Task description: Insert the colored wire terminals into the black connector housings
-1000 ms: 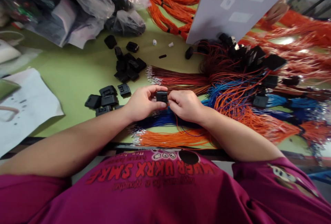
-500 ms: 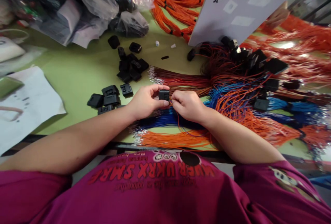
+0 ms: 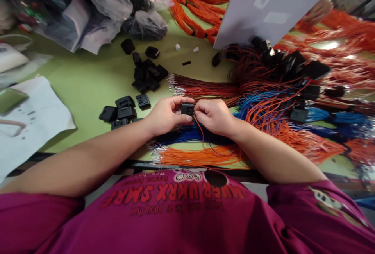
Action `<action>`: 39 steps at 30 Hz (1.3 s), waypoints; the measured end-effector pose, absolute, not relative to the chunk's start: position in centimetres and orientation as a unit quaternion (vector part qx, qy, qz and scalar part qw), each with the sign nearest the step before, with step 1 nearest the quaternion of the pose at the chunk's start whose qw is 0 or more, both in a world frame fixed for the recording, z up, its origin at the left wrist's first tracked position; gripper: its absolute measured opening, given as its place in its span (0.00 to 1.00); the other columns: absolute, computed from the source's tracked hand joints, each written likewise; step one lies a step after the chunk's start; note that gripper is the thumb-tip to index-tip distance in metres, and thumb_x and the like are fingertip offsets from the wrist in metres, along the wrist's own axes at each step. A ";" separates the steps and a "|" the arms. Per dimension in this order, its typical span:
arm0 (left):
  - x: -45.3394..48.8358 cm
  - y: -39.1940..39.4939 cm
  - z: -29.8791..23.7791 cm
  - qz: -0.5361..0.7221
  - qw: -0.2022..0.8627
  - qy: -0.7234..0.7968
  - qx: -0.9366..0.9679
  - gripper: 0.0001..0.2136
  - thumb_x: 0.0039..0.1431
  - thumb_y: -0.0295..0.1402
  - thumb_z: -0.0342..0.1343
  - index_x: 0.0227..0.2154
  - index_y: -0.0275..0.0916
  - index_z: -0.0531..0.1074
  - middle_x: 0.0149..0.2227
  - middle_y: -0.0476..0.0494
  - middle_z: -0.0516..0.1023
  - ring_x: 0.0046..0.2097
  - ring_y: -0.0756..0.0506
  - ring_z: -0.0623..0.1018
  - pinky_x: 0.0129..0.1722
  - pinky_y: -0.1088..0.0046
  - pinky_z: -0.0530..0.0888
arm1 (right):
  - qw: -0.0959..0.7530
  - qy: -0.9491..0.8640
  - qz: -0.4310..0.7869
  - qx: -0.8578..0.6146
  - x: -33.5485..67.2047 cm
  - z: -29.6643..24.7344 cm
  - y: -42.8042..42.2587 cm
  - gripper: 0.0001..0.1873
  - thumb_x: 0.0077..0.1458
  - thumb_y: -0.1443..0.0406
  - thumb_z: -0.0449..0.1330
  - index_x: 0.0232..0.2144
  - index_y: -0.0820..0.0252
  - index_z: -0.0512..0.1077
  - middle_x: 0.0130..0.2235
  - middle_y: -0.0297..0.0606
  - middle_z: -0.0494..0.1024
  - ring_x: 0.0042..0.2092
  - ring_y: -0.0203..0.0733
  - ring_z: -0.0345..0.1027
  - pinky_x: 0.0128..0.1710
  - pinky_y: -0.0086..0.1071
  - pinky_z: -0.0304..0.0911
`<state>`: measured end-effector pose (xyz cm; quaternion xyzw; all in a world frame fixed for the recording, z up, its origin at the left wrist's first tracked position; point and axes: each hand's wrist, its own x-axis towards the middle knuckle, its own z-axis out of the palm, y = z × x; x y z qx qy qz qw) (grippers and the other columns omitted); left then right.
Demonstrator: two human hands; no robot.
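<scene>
Between the thumb and forefinger of my left hand point(image 3: 165, 116) is a black plastic connector housing point(image 3: 187, 108), held above the wire bundles. My right hand point(image 3: 215, 117) is pinched closed at the housing's right side, its fingertips touching or very near it. An orange wire point(image 3: 202, 131) hangs between the housing and my right fingertips; whether those fingers grip a wire end is hidden. Below my hands lie blue wires point(image 3: 181, 136) and orange wires point(image 3: 193, 156) with bare metal terminals at their left ends. Brown and red wires point(image 3: 211, 88) lie just beyond.
Loose black housings point(image 3: 125, 112) lie left of my hands, with another pile point(image 3: 148, 73) farther back. A white board point(image 3: 258, 11) stands at the back right. Wired connectors point(image 3: 293, 62) heap at right. Plastic bags point(image 3: 105, 0) and a paper sheet point(image 3: 38, 117) are at left.
The housing and my left fingertips have shifted very slightly to the right. My right hand stays pinched beside the housing, and more of the orange wire shows below it.
</scene>
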<state>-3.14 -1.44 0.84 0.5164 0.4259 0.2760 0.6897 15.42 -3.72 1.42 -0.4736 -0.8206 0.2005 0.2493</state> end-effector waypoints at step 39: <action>-2.8 -1.4 0.8 0.284 0.692 0.431 0.505 0.26 0.38 0.24 0.68 0.45 0.32 0.71 0.34 0.44 0.80 0.31 0.48 0.79 0.38 0.65 0.79 | 0.218 -0.822 0.233 -0.472 15.6 1.6 -3.5 0.08 0.50 0.69 0.53 0.22 0.62 0.69 0.22 0.31 0.69 0.24 0.30 0.54 0.27 0.26 0.48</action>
